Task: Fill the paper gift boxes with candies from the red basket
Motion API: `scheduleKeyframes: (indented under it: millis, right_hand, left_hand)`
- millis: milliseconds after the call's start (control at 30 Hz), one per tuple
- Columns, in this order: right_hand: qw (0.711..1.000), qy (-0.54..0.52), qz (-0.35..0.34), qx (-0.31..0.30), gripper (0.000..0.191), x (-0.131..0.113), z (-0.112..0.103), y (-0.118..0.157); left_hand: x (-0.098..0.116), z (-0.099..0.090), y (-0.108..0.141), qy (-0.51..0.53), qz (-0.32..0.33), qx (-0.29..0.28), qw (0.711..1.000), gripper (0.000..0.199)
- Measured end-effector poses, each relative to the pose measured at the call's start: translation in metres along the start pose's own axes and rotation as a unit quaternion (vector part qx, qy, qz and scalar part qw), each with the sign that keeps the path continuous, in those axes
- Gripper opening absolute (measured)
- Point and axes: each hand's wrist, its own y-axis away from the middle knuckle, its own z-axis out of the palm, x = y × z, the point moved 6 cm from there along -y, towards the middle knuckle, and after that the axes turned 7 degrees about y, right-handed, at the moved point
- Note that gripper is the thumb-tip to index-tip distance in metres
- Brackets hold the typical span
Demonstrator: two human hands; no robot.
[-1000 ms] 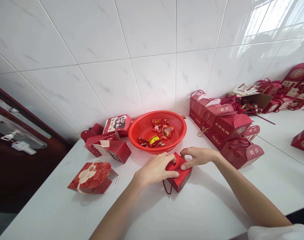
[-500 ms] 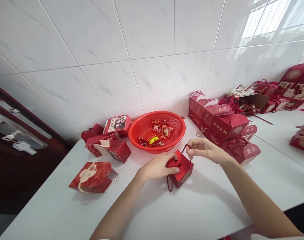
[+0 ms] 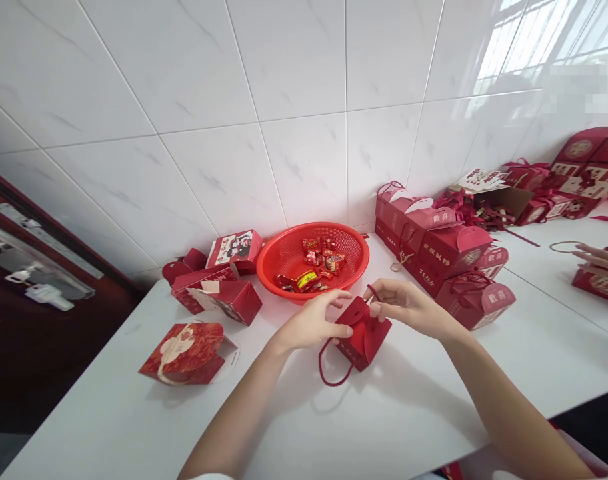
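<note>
A small red gift box [image 3: 367,343] stands on the white table before me, its curved top flaps raised and leaning inward. My left hand [image 3: 317,323] is at its left side, thumb on a flap and the other fingers behind, steadying it. My right hand [image 3: 401,307] pinches the dark red cord handle [image 3: 371,291] by the far right flap; its fingertips touch the box top. A loop of cord [image 3: 329,380] hangs from the near left side down to the table. What is inside the box is hidden.
Behind the box is a red plastic basket [image 3: 264,270] with several wrapped sweets. Red boxes [image 3: 241,303] lie at left, near a patterned box [image 3: 184,353] with a pale rope. Stacked boxes [image 3: 449,257] line the right. Another person's hand [image 3: 601,260] is at far right.
The near cord has come out into a wide loop. The box's flaps stand higher and closer together. My right hand has moved in over the box top; the left has shifted slightly up and left.
</note>
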Motion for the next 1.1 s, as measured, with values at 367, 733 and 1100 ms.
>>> scheduleKeyframes:
  millis: [367, 733, 1100]
  right_hand:
    - [0.991, 0.096, -0.04, 0.084, 0.034, -0.026, 0.014, 0.008]
    - [0.96, 0.103, -0.05, 0.255, 0.019, -0.034, 0.03, 0.028]
    - [0.869, 0.119, -0.035, 0.479, 0.013, -0.042, -0.008, 0.099]
  left_hand:
    - [0.043, 0.0, 0.026, 0.314, 0.138, -0.043, 0.938, 0.048]
    - [0.05, 0.028, 0.029, 0.301, 0.237, -0.058, 0.922, 0.052]
    - [0.053, 0.044, 0.046, 0.231, 0.252, -0.136, 0.93, 0.044]
